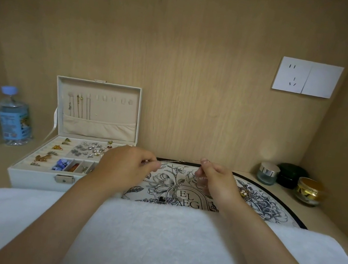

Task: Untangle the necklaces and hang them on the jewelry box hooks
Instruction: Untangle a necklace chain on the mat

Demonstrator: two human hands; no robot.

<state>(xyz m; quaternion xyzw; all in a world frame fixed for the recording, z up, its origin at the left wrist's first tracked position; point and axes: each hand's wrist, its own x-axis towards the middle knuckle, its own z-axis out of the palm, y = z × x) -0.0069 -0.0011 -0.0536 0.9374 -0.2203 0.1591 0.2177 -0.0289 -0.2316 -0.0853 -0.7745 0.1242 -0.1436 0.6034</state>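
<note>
Two hands hold one thin chain (183, 161) taut above a flowered mat (270, 205): the left hand (125, 165) pinches its lower end with curled fingers, and the right hand (217, 181) pinches the higher end between thumb and fingertips, so the chain runs in a shallow slope from grip to grip, close to the back wall (198, 90). Under and between the hands, a heap of tangled chains (164, 200) lies on the mat at the edge of a white towel (151, 242), and another piece with a gold pendant (243, 192) lies just right of the right wrist. Both forearms cross the towel, which covers the near side of the desk. The box (31, 177) stands open just left of the left hand, its tray full of small jewellery; its upright lid (98, 83) leans at the wall, with three necklaces (80, 105) hanging from the leftmost hooks and bare hooks (114, 99) to their right. A bottle (14, 117) stands left of the box by the side wall. Three jars (289, 175) crowd the right rear corner, well apart from the right hand, and a socket (307, 77) sits high on the wall
</note>
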